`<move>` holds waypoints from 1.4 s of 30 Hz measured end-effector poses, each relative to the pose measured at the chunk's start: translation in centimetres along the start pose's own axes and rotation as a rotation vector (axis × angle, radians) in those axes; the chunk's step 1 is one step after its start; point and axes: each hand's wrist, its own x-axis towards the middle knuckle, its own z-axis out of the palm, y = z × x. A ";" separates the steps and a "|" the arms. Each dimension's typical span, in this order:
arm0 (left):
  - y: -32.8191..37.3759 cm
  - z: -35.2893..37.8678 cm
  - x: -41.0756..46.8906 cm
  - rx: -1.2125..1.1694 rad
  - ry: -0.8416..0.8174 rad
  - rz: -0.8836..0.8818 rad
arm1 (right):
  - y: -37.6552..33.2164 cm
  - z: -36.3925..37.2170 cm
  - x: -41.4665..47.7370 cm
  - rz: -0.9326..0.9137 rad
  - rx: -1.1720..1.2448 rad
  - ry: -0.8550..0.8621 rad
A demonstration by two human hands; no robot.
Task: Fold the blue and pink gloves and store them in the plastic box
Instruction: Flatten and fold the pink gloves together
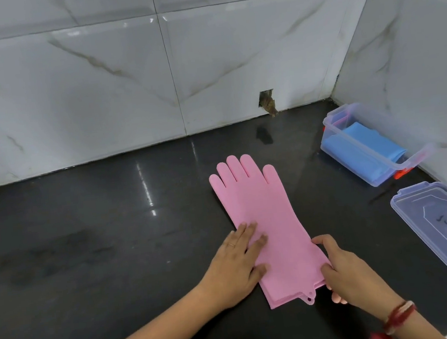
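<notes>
The pink gloves (pixel 259 209) lie flat on the black counter, stacked one on the other, fingers pointing toward the wall. My left hand (pixel 236 264) rests flat on the left edge of the cuff half, fingers spread. My right hand (pixel 343 270) pinches the right edge of the cuff near its bottom corner. The clear plastic box (pixel 376 164) stands at the right by the side wall. The folded blue gloves (pixel 363 149) lie inside it.
The box's clear lid (pixel 444 231) lies on the counter at the right, in front of the box. Marble-tiled walls close off the back and right side. A small hole (pixel 267 101) in the back wall sits just above the counter.
</notes>
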 end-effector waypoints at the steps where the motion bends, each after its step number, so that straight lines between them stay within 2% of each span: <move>1: -0.1 0.2 -0.1 0.034 -0.021 0.009 | -0.2 0.1 0.0 -0.005 -0.116 0.057; 4: -0.3 -0.2 -0.2 0.076 -0.087 0.025 | -0.8 0.1 -0.1 -0.078 -0.467 0.311; 6: -0.2 -0.7 -0.3 0.083 -0.107 0.036 | -0.6 -0.4 0.0 -0.259 -0.526 0.397; 7: -0.1 -0.9 -0.5 0.084 -0.089 0.051 | -0.3 -0.8 0.2 -0.377 -0.533 0.367; 9: 0.0 -1.2 -1.0 0.059 -0.017 0.101 | 0.9 -1.9 0.6 -0.532 -0.555 0.192; 11: -0.3 -1.7 -1.6 -0.005 -0.027 0.144 | 2.3 -2.6 1.0 -0.545 -0.577 0.000; 13: -0.8 -2.1 -1.7 -0.019 -0.118 0.198 | 3.3 -2.7 1.3 -0.542 -0.571 -0.091; 15: -1.3 -2.7 -1.4 -0.021 -0.182 0.224 | 3.8 -2.5 1.7 -0.577 -0.571 -0.060; 22: -1.8 -2.9 -0.5 -0.064 -0.172 0.223 | 3.7 -1.6 2.1 -0.763 -0.557 0.187; 25: -2.0 -2.7 -0.6 -0.095 -0.150 0.208 | 3.1 -1.4 2.6 -0.780 -0.322 0.230; 28: -2.0 -2.6 -0.6 -0.200 -0.079 0.113 | 0.9 -2.4 3.1 -0.654 0.140 0.115; 33: -0.9 -2.9 0.9 -0.776 0.241 -0.282 | -2.3 -2.9 5.6 -0.510 0.532 0.175; 38: -1.1 -3.0 1.7 -1.120 0.227 -0.557 | -2.6 -2.0 8.3 -0.397 0.569 0.219; 40: -1.0 -2.3 1.6 -1.146 0.262 -0.592 | -2.3 -1.7 8.6 -0.400 0.504 0.193; 42: -0.6 -1.9 1.5 -1.073 0.289 -0.595 | -2.1 -1.3 8.7 -0.425 0.406 0.205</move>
